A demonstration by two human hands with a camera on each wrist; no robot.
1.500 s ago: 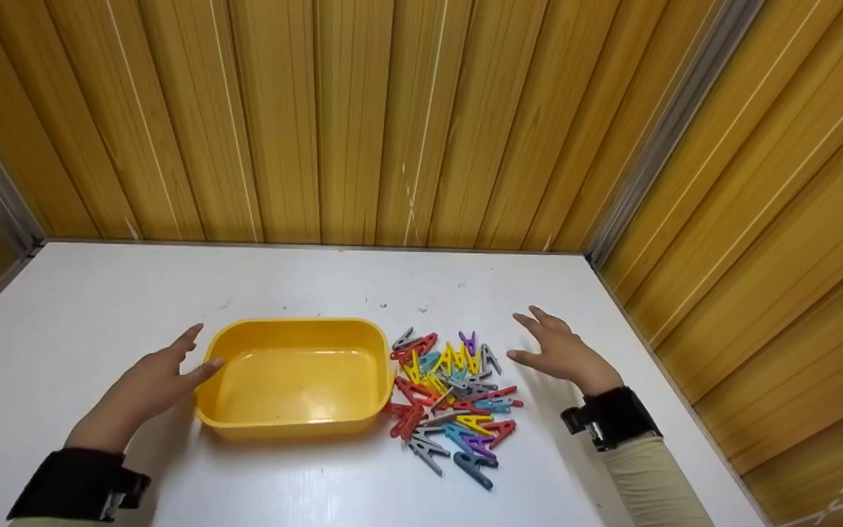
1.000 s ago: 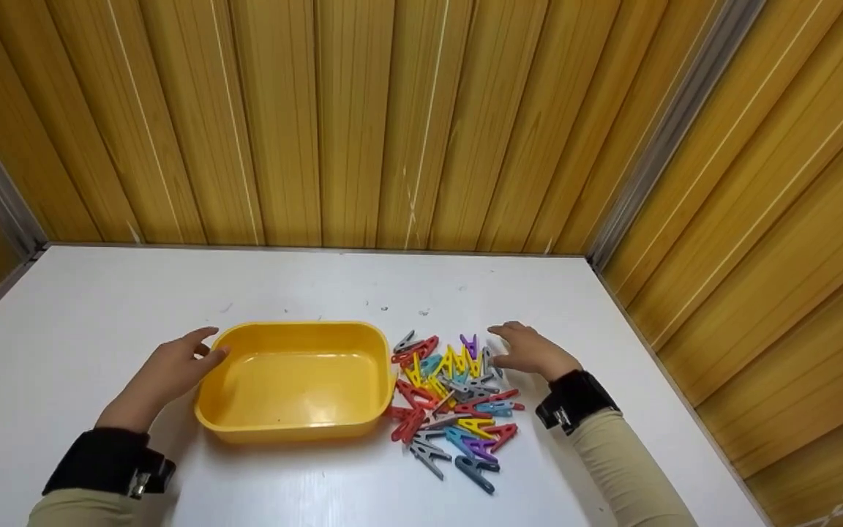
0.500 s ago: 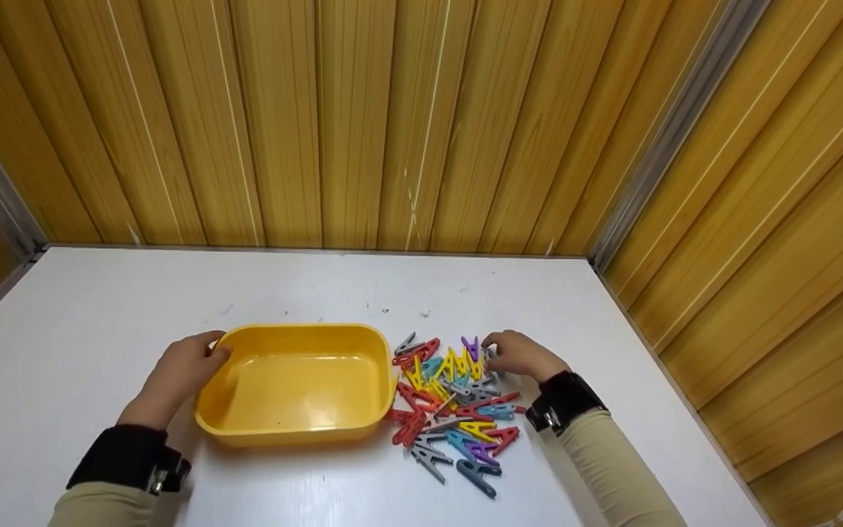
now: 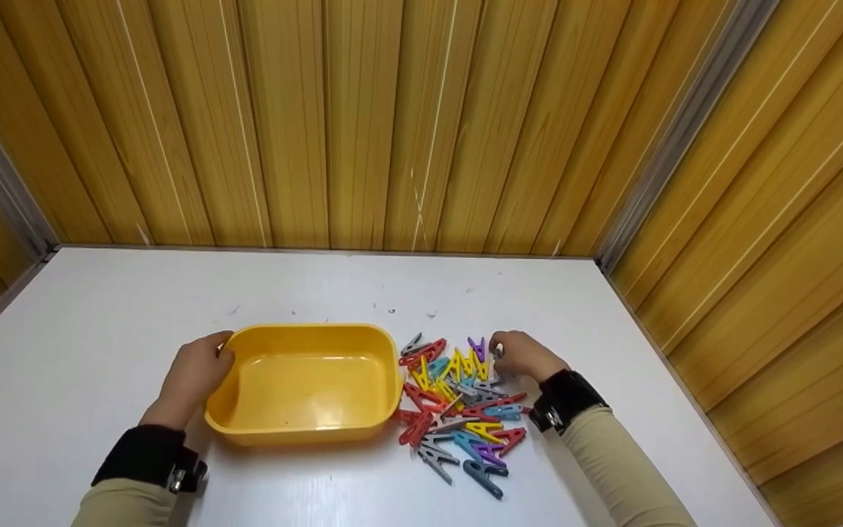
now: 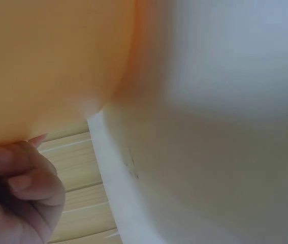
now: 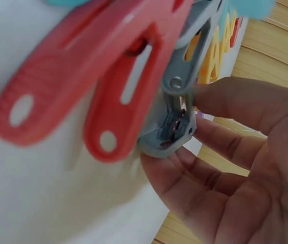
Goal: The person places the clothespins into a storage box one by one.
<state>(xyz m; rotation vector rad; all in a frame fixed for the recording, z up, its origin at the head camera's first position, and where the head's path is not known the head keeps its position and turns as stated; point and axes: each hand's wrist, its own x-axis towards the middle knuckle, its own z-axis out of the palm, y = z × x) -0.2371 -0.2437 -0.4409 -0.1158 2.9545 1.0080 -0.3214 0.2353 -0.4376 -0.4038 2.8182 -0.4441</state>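
Note:
My left hand (image 4: 195, 373) grips the left rim of a yellow plastic tub (image 4: 304, 437), thumb over the inside and fingers behind the wall. In the left wrist view its curled fingers (image 5: 37, 185) sit at the tub's edge. At the pile's upper right, my right hand (image 4: 529, 354) pinches a grey clothespin (image 6: 164, 140) between thumb and fingers, as the right wrist view shows. To the left of that hand lies a loose heap of clothespins in red, yellow, blue, purple and grey, among them a red clothespin (image 4: 416, 430) close to the tub.
All of this rests on a white table (image 4: 334, 490). A dark clothespin (image 4: 484, 477) lies at the heap's front edge. Wood-patterned panels (image 4: 363, 146) rise behind the table and along its right side.
My left hand has come in from the left and taken hold of the tub's rim. The right hand has moved left and down to the heap and pinched a grey clothespin.

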